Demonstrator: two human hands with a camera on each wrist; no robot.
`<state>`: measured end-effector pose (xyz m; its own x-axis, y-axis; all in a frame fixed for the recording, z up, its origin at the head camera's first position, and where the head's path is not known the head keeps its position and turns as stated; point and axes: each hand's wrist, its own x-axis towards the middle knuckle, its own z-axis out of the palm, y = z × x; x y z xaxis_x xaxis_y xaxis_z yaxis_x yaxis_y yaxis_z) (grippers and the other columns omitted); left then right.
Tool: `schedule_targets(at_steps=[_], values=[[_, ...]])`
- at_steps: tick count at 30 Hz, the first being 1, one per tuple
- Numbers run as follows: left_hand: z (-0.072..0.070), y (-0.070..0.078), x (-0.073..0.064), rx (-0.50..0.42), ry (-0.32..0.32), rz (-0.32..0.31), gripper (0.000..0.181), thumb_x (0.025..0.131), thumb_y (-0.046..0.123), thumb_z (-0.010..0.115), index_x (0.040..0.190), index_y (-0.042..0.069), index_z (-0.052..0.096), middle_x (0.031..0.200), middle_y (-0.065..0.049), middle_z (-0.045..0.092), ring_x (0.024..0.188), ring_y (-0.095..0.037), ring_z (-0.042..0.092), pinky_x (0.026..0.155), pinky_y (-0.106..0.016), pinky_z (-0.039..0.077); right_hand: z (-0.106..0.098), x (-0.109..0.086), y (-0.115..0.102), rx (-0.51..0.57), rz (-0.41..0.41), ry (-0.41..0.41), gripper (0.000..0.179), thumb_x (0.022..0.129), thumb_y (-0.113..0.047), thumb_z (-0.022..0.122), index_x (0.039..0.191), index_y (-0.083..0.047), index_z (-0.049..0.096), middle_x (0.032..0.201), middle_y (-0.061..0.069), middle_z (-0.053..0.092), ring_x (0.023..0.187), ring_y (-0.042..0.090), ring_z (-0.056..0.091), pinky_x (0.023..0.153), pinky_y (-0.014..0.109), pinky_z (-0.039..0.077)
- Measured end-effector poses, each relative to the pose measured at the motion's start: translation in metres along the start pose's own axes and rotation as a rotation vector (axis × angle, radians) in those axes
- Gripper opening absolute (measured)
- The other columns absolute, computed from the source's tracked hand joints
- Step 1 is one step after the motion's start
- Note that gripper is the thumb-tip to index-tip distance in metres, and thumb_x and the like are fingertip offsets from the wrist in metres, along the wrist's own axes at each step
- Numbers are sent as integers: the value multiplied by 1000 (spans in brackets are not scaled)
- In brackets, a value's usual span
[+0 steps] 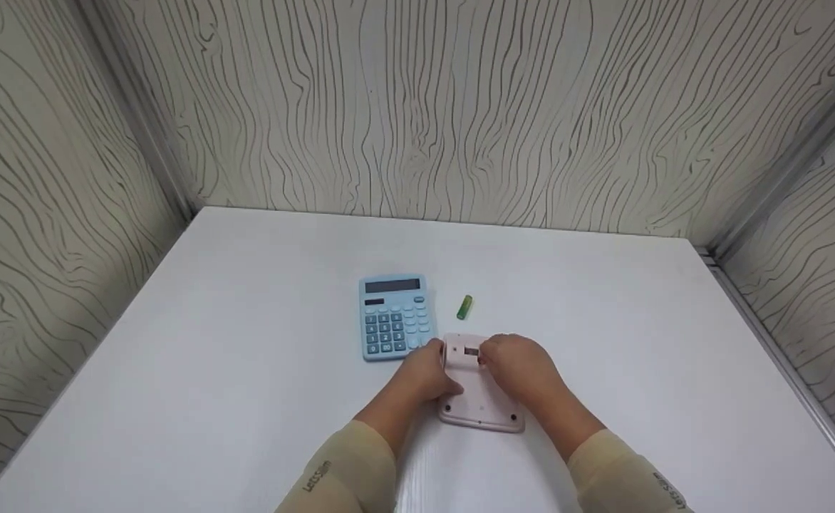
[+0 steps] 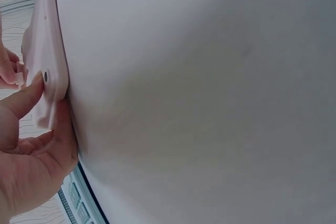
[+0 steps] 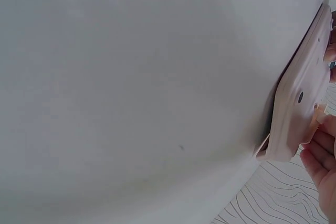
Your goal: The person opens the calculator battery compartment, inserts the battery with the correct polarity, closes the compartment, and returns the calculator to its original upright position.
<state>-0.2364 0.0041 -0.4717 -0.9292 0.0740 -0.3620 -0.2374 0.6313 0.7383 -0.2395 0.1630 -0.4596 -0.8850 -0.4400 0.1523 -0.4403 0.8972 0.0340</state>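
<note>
Toward the near side of the white tabletop point(image 1: 261, 342), roughly midway across, a pink device point(image 1: 480, 395) is laid back side up; its left edge is gripped by the left hand point(image 1: 421, 372), with the thumb pressed on the back and the fingers curled at the rim; by the right hand point(image 1: 521, 363), its fingers closed in, a small pale piece point(image 3: 314, 125) is pinched at the far right part of the device, just beside a small dark opening point(image 1: 472, 351); whether the piece touches the device cannot be told; a blue calculator point(image 1: 395, 306) is set face up to the left, its near right corner partly covered by the left hand; beyond the device's far edge, a green battery point(image 1: 464, 307) is placed, apart from both; broad room for moving is left to either side, out to the table's slanting edges, and behind the battery, up to the back edge, where the tabletop is bounded by a patterned wall point(image 1: 360, 107).
</note>
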Motion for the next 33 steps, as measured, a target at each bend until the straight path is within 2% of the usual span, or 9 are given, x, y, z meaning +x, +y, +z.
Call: schedule_targets(at_steps=[4,7,10,15,17,20,26,33], values=[[1,-1,0,-12,-4,2,80,67,18,81,135,8,39,131,-10,50,115,-24,49,101,-39,37,0,-1,1,-40,-52,111,8,84,-18,64,78,-13,62,76,-2,65,69,12,61,66,26,52],[1,-1,1,-12,-4,8,80,67,18,81,135,8,39,130,-10,50,113,-23,50,100,-39,37,1,-1,2,-43,-65,145,8,84,-18,64,78,-13,63,75,-2,65,68,12,61,65,25,52],[2,-2,1,-8,-2,14,80,67,19,81,135,8,40,129,-10,51,113,-23,50,99,-39,38,0,-1,3,12,-39,129,7,84,-19,63,79,-14,64,75,-2,64,67,13,60,65,28,52],[2,-2,1,-6,0,7,81,67,18,81,135,8,40,131,-10,49,117,-25,48,100,-39,38,-3,1,6,160,76,92,5,84,-18,63,83,-16,67,78,-3,64,71,14,59,71,32,51],[1,-2,0,-8,3,2,82,67,18,81,136,8,39,132,-11,48,118,-26,47,100,-39,37,-4,1,9,187,108,90,5,85,-17,63,85,-16,67,80,-3,65,75,15,61,74,33,51],[1,-2,-1,-5,7,0,81,67,17,81,136,7,39,131,-11,49,117,-26,47,100,-39,37,-8,1,14,205,131,103,6,85,-16,62,85,-15,68,82,-1,66,81,18,63,76,35,52],[0,-1,-2,4,13,23,73,66,16,81,129,7,44,118,-8,55,98,-20,51,92,-36,43,-10,0,29,227,167,114,9,85,-14,60,83,-13,68,82,1,66,79,19,62,74,36,52],[1,-2,-1,-8,18,9,77,66,16,81,132,8,43,125,-10,52,108,-22,51,99,-38,39,-2,-4,49,219,232,85,9,85,-14,60,82,-12,68,80,3,64,75,20,60,71,38,51]])
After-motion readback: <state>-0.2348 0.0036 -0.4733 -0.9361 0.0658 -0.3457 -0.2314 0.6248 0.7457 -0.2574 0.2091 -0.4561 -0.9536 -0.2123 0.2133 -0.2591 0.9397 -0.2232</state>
